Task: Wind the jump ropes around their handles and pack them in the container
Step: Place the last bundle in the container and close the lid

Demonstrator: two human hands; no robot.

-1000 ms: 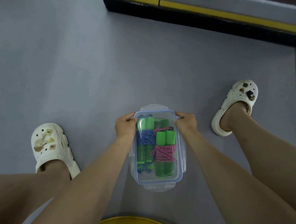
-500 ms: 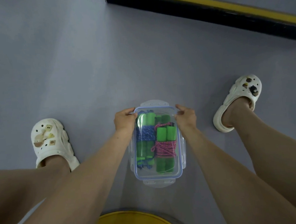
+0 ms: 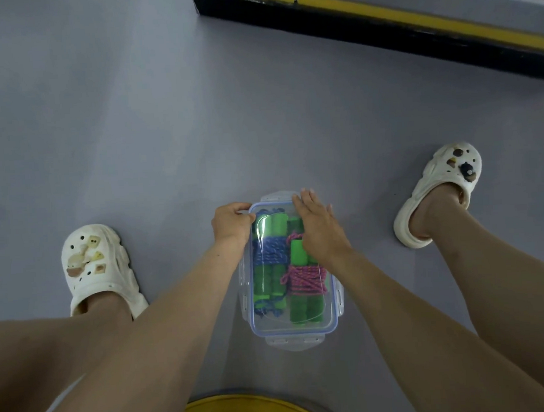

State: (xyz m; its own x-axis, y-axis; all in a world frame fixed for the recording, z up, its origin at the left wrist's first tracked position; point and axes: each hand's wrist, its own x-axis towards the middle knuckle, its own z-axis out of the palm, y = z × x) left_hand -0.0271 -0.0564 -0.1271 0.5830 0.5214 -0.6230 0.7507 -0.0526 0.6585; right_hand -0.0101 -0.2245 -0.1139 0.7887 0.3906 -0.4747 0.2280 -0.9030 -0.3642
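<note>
Clear container [image 3: 244, 290] lower centre, lid [image 3: 290, 324] on. Left hand [image 3: 232, 224] fingers curled on its corner; right hand [image 3: 320, 230] fingers flat on lid.

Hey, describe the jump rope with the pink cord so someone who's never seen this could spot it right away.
On the grey floor, between the left clog and right clog, stands a clear lidded container. Two green-handled bundles lie side by side inside it. The pink jump rope is the right-hand one; its wound cord is pink, whereas the blue jump rope beside it is wound in blue.
</note>
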